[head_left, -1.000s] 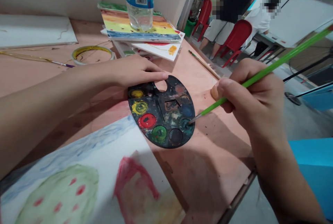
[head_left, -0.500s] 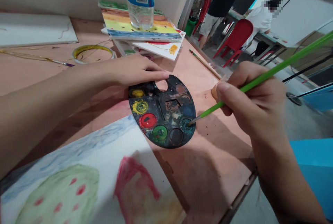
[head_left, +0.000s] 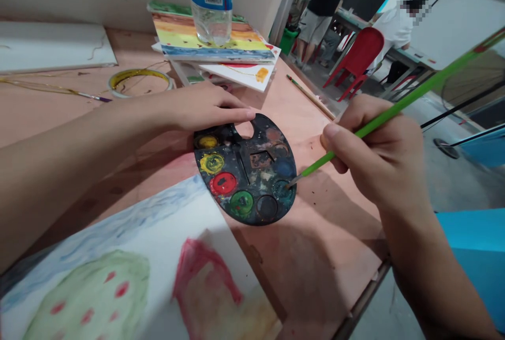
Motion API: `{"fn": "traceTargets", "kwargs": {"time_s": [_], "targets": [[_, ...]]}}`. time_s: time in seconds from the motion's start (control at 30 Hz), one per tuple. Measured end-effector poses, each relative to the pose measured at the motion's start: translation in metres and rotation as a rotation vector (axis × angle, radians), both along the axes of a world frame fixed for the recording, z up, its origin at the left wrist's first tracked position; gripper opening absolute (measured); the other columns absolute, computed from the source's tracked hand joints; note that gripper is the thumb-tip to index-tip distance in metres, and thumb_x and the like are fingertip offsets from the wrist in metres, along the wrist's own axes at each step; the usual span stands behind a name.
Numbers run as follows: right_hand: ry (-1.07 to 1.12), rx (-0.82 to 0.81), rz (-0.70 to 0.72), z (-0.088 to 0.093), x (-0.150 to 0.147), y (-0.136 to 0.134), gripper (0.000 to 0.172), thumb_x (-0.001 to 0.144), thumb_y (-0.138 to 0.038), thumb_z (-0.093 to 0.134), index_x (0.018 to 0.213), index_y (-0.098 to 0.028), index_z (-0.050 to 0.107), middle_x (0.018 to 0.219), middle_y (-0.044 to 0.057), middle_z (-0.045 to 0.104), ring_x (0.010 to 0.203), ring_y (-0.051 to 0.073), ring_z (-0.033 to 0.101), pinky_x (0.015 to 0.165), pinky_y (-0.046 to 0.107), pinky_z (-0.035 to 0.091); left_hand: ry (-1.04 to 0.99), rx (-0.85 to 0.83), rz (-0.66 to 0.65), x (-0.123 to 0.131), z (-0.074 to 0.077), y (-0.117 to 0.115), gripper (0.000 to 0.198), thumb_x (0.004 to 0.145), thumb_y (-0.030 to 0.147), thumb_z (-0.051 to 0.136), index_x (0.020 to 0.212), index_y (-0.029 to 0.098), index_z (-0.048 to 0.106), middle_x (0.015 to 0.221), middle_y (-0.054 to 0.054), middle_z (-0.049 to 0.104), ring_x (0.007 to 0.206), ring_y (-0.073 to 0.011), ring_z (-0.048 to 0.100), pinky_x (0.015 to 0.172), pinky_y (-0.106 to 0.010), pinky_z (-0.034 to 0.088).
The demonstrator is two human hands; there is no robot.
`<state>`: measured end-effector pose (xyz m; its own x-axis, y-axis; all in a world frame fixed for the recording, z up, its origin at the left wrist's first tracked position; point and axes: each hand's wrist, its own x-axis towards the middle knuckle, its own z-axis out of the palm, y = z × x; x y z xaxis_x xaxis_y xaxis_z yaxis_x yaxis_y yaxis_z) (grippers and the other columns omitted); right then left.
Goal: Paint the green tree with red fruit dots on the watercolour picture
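A black oval paint palette (head_left: 258, 177) with wells of yellow, red, green and dark paint lies on the table. At its far edge rests my left hand (head_left: 213, 108), steadying it; the thumb lies beside the thumb hole and the other fingers are partly hidden. My right hand (head_left: 374, 145) pinches a green-handled paintbrush (head_left: 398, 106), whose tip is in a dark blue-green well at the palette's right side. Below the palette is a painting (head_left: 158, 256) with a blue band, a green shape with red spots and a red-outlined shape.
Behind the palette, a water bottle (head_left: 213, 8) stands on stacked paintings (head_left: 169, 40). A tape roll (head_left: 140, 83), a thin brush (head_left: 92, 96), a pencil-like stick (head_left: 310, 97) and a white canvas (head_left: 55, 45) lie around. The table edge (head_left: 366, 298) is at right; people and a red chair (head_left: 361, 56) are beyond.
My right hand has shifted slightly left and the brush handle has tilted a little, its tip staying in the dark well. My left hand and the palette look unmoved. A standing person in the background has shifted.
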<state>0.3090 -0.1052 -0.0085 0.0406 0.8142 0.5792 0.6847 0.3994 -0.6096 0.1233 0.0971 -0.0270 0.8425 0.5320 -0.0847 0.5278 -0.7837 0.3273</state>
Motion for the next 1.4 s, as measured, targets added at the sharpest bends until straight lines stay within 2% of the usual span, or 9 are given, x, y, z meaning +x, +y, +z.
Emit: {"fn": "traceTargets", "kwargs": {"time_s": [0.33, 0.47, 0.87, 1.1, 1.27, 1.4], "targets": [[0.031, -0.007, -0.007, -0.0015, 0.0008, 0.0008, 0.032, 0.091, -0.013, 0.063, 0.063, -0.020, 0.049, 0.061, -0.005, 0.047, 0.053, 0.010, 0.046, 0.055, 0.029, 0.037, -0.012, 0.001, -0.008, -0.0006, -0.0002, -0.0003, 0.061, 0.087, 0.072, 0.035, 0.127, 0.039, 0.068, 0.119, 0.001, 0.073, 0.108, -0.0278, 0.064, 0.095, -0.037, 0.045], [0.037, 0.011, -0.011, -0.0029, 0.0008, 0.0018, 0.033, 0.091, -0.012, 0.063, 0.063, -0.020, 0.047, 0.061, -0.005, 0.047, 0.052, 0.009, 0.045, 0.053, 0.028, 0.035, -0.002, -0.011, 0.021, -0.0001, 0.0003, -0.0013, 0.062, 0.087, 0.071, 0.037, 0.129, 0.037, 0.067, 0.122, 0.001, 0.071, 0.113, -0.0297, 0.062, 0.099, -0.038, 0.043], [-0.003, 0.007, -0.029, -0.0018, -0.0003, 0.0012, 0.034, 0.090, -0.011, 0.063, 0.061, -0.020, 0.049, 0.060, -0.004, 0.048, 0.052, 0.010, 0.045, 0.052, 0.028, 0.037, 0.009, -0.029, 0.038, 0.0010, 0.0007, -0.0005, 0.062, 0.085, 0.073, 0.037, 0.129, 0.041, 0.066, 0.126, 0.002, 0.070, 0.117, -0.0321, 0.061, 0.100, -0.040, 0.044], [-0.026, 0.008, -0.011, -0.0002, -0.0011, 0.0009, 0.033, 0.090, -0.010, 0.063, 0.061, -0.020, 0.049, 0.060, -0.005, 0.048, 0.054, 0.009, 0.046, 0.053, 0.027, 0.037, 0.014, -0.004, 0.027, 0.0004, 0.0014, -0.0020, 0.066, 0.086, 0.074, 0.033, 0.125, 0.035, 0.070, 0.124, -0.002, 0.071, 0.112, -0.0306, 0.063, 0.096, -0.039, 0.045], [-0.019, -0.027, -0.025, -0.0007, 0.0007, -0.0010, 0.031, 0.091, -0.013, 0.063, 0.064, -0.020, 0.050, 0.060, -0.004, 0.048, 0.054, 0.010, 0.046, 0.054, 0.029, 0.038, 0.001, -0.003, 0.007, 0.0003, 0.0011, -0.0016, 0.063, 0.086, 0.073, 0.034, 0.124, 0.038, 0.070, 0.119, 0.000, 0.073, 0.108, -0.0291, 0.065, 0.093, -0.037, 0.046], [-0.017, 0.029, -0.015, -0.0016, 0.0010, -0.0010, 0.031, 0.091, -0.013, 0.064, 0.064, -0.021, 0.051, 0.061, -0.004, 0.049, 0.054, 0.011, 0.047, 0.056, 0.029, 0.039, -0.009, -0.019, 0.005, -0.0005, 0.0003, -0.0006, 0.063, 0.088, 0.072, 0.033, 0.125, 0.037, 0.069, 0.120, 0.000, 0.072, 0.107, -0.0289, 0.065, 0.093, -0.038, 0.047]]}}
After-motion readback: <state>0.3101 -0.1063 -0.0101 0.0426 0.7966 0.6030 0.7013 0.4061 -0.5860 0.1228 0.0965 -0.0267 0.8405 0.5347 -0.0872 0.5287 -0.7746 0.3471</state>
